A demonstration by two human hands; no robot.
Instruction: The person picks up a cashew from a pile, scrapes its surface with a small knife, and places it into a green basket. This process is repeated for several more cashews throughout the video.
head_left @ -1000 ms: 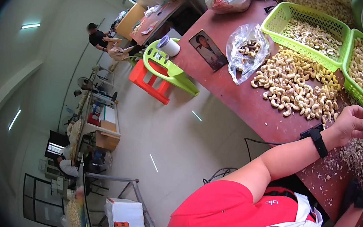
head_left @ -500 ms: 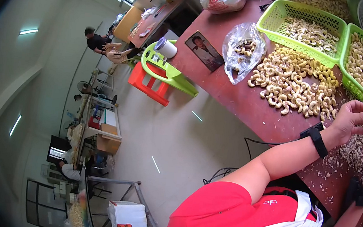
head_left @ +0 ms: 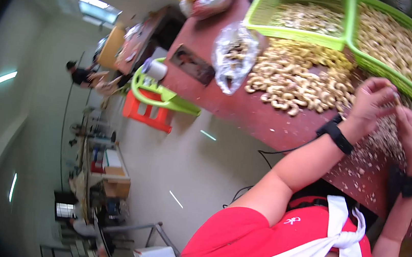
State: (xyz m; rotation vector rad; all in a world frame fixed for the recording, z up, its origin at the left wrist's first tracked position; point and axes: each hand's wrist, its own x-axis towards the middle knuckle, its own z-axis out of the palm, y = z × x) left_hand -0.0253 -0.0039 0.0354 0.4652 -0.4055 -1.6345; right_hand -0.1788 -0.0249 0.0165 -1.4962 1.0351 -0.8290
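Note:
My left hand (head_left: 373,105) is closed in a pinch over the table, at the near edge of a pile of cashew nuts (head_left: 299,81). A small pale piece, apparently a cashew nut, shows at its fingertips, blurred. Close against it, my right hand (head_left: 409,128) is also closed, its fingertips meeting those of the left. What the right fingers hold is too small and blurred to make out. Beneath both hands lie scattered skin crumbs (head_left: 384,142). Beyond them stands a green basket (head_left: 397,75) full of cashews.
Another green basket (head_left: 294,34) holds paler nut pieces. Beside the pile lie a clear plastic bag (head_left: 232,60) with dark-skinned nuts and a phone (head_left: 192,65). A green chair (head_left: 168,98) and red stool (head_left: 148,114) stand by the table (head_left: 249,113). Other people are farther off.
The whole view has shifted, so the table and baskets sit further left and higher. Both hands stay together; the left fingers look more spread at the back, and the picture is blurrier.

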